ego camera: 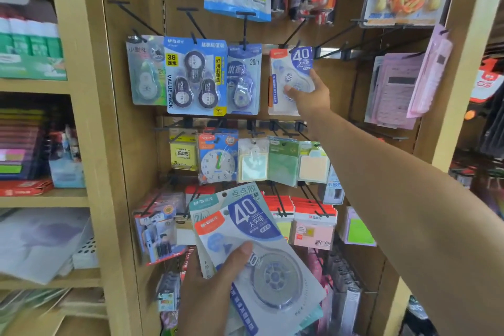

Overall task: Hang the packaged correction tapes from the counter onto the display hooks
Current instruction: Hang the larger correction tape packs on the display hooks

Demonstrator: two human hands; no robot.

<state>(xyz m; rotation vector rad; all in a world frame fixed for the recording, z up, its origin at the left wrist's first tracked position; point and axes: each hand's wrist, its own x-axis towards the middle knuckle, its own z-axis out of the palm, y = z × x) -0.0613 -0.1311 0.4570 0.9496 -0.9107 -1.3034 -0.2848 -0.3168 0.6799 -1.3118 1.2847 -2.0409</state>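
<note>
- Reaching up to the display panel, the right hand [305,95] pinches a packaged correction tape marked "40" [291,79] by its lower right part, thumb on the front and fingers behind, holding it at the tip of a display hook [296,45] in the upper row, toward the panel's right edge.
- Whether the card's hang hole is already over the hook cannot be told; the top of the card sits right at the hook's tip.
- Lower down, the left hand [215,281] grips a small stack of spare packs [256,248], thumb pressed across the front of the top card, which is another "40" tape; at least one more card shows behind it.
- Judged risk: if the hole misses the hook tip and the pinch is let go, the pack would drop past the rows below, perhaps knocking the sticky notes [283,161] hanging there.
- Judged risk: the stack is fanned and held one-handed, so a slack thumb could let a card slide out.
- Judged risk: the outstretched forearm passes close in front of the middle-row hooks and could snag them.
- No bench shows in this view.
- Holders: the hooks just left of the target carry a "30m" tape [244,79], a three-piece value pack [195,76] and a pale tape pack [144,71]; the shelves [43,200] at the far left hold boxed stationery.
</note>
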